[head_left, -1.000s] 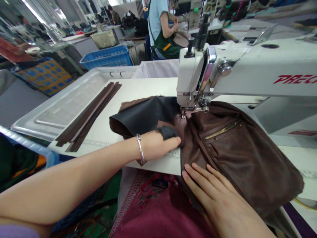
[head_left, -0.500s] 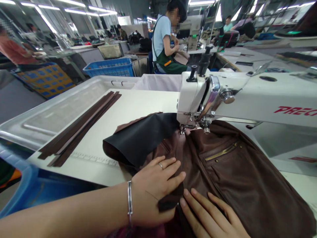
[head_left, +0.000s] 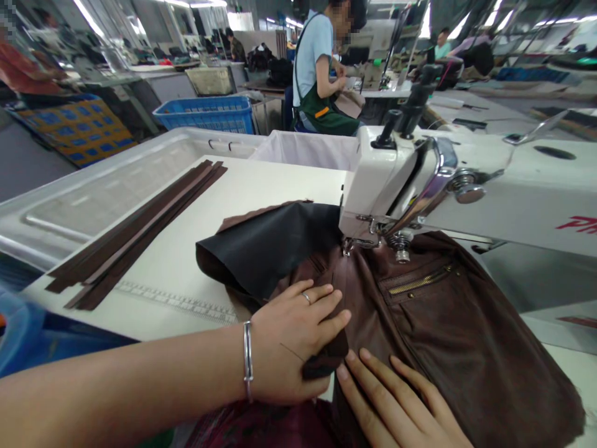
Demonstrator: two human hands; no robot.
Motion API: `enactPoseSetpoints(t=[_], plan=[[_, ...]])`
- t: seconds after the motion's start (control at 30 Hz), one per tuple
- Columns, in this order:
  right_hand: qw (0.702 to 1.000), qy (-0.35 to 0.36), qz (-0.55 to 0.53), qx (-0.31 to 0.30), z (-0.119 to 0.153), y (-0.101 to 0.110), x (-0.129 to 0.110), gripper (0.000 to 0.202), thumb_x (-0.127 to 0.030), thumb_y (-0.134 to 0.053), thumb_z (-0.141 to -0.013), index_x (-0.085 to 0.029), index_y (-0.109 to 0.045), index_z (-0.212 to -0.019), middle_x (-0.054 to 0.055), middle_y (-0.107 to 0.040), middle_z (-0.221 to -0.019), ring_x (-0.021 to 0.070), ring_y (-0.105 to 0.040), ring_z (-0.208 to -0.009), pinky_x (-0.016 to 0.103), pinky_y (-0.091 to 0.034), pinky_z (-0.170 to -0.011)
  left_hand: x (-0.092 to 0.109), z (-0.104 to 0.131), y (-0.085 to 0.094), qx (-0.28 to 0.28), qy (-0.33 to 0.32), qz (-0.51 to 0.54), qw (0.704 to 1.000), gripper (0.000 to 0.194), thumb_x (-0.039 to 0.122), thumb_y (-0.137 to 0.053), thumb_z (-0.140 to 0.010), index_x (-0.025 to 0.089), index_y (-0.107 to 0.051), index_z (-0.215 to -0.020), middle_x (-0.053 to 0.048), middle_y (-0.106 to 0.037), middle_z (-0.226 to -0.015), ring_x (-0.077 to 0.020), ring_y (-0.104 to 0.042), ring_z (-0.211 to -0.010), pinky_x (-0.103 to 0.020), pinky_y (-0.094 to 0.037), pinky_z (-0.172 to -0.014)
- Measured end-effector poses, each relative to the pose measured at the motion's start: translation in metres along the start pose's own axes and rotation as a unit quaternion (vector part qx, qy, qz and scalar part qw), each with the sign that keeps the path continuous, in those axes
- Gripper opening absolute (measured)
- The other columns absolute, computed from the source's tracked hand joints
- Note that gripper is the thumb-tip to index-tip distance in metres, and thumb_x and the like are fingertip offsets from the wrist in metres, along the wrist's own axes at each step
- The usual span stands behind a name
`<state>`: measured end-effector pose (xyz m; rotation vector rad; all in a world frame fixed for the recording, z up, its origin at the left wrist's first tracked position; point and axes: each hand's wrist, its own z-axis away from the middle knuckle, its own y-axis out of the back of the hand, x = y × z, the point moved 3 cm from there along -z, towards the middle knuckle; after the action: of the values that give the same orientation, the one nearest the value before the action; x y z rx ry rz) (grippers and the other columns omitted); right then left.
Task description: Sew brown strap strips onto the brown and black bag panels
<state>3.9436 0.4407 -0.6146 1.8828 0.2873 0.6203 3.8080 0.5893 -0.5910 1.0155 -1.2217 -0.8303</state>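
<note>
Brown leather [head_left: 448, 348] with a brass zipper [head_left: 420, 280] lies on the white sewing table [head_left: 186, 249], partly under the presser foot of a white sewing machine [head_left: 504, 199]. My left hand [head_left: 298, 342] lies on the left part of the leather, fingers spread, with a folded dark edge showing by its thumb. Nearer the table's front, my right hand [head_left: 396, 404] rests flat on the leather with its fingers stretched out. A black flap [head_left: 265, 249] of the piece is turned up left of the needle.
Brown strips [head_left: 144, 230] and a printed ruler scale [head_left: 177, 302] are at the left of the table. Beyond it stand a white tray [head_left: 153, 162] and a blue basket [head_left: 205, 115]. A person in an apron [head_left: 317, 68] sits at another machine behind.
The view has shifted, so the machine appears further right and larger. The seam area under the presser foot looks smoother. Both hands stay in nearly the same pose on the leather.
</note>
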Motion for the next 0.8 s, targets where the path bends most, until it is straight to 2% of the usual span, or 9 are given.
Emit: enactPoseSetpoints(t=[0.07,0.2,0.27,0.43,0.63,0.73,0.8], plan=[[1.000,-0.001,0.006,-0.004,-0.001,-0.003,-0.001,0.041,-0.037,-0.036,-0.096,-0.023,-0.054,-0.130,-0.001,-0.056,-0.132,0.0184,-0.053,-0.115,0.034,-0.044,-0.086,-0.003,-0.003,0.000,0.006,-0.003,-0.007,1.000,0.070,0.046,-0.053,-0.074,0.015,-0.042,-0.137,-0.017,-0.038,-0.145,-0.0355,-0.036,-0.133,-0.053,-0.026,-0.110],[0.993,-0.098,-0.041,0.045,-0.007,-0.007,0.001,0.038,-0.031,-0.028,-0.100,-0.028,-0.059,-0.121,-0.006,-0.061,-0.124,0.0149,-0.054,-0.112,0.035,-0.041,-0.089,-0.010,-0.009,0.001,0.024,0.000,-0.022,0.999,0.068,0.046,-0.051,-0.076,0.015,-0.043,-0.136,-0.016,-0.039,-0.144,-0.0345,-0.036,-0.133,-0.052,-0.027,-0.109],[0.989,-0.124,-0.064,0.051,-0.009,-0.009,0.002,0.038,-0.029,-0.029,-0.099,-0.028,-0.060,-0.121,-0.006,-0.062,-0.124,0.0145,-0.055,-0.112,0.035,-0.039,-0.090,-0.013,-0.012,0.001,0.025,0.001,-0.032,0.999,0.067,0.046,-0.050,-0.077,0.015,-0.043,-0.136,-0.016,-0.039,-0.144,-0.0340,-0.036,-0.133,-0.052,-0.027,-0.109],[0.988,-0.129,-0.086,0.023,-0.013,-0.012,0.009,0.038,-0.032,-0.032,-0.099,-0.027,-0.055,-0.128,-0.003,-0.056,-0.131,0.0164,-0.052,-0.116,0.036,-0.038,-0.092,-0.021,-0.022,0.004,0.032,-0.003,-0.060,0.998,0.068,0.047,-0.053,-0.077,0.014,-0.043,-0.136,-0.017,-0.040,-0.143,-0.0339,-0.038,-0.131,-0.051,-0.029,-0.108],[0.996,-0.081,-0.045,0.006,-0.018,-0.008,0.019,0.040,-0.031,-0.034,-0.098,-0.019,-0.056,-0.129,0.001,-0.057,-0.130,0.0194,-0.054,-0.114,0.034,-0.042,-0.088,-0.032,-0.031,0.005,0.043,-0.014,-0.082,0.996,0.071,0.047,-0.056,-0.076,0.012,-0.042,-0.137,-0.018,-0.040,-0.142,-0.0339,-0.038,-0.131,-0.051,-0.029,-0.109],[0.991,-0.100,-0.082,0.026,-0.019,-0.007,0.020,0.040,-0.028,-0.031,-0.099,-0.016,-0.057,-0.127,0.004,-0.058,-0.129,0.0201,-0.054,-0.114,0.033,-0.044,-0.090,-0.033,-0.025,0.007,0.043,-0.031,-0.098,0.994,0.078,0.048,-0.062,-0.075,0.010,-0.039,-0.138,-0.020,-0.036,-0.145,-0.0345,-0.036,-0.133,-0.052,-0.028,-0.111],[0.984,-0.117,-0.125,0.055,-0.018,-0.007,0.018,0.036,-0.026,-0.038,-0.098,-0.015,-0.060,-0.124,0.005,-0.060,-0.126,0.0202,-0.055,-0.113,0.032,-0.045,-0.089,-0.029,-0.016,0.008,0.048,-0.058,-0.103,0.992,0.067,0.047,-0.057,-0.083,0.010,-0.041,-0.137,-0.018,-0.040,-0.144,-0.0311,-0.039,-0.132,-0.051,-0.029,-0.112]])
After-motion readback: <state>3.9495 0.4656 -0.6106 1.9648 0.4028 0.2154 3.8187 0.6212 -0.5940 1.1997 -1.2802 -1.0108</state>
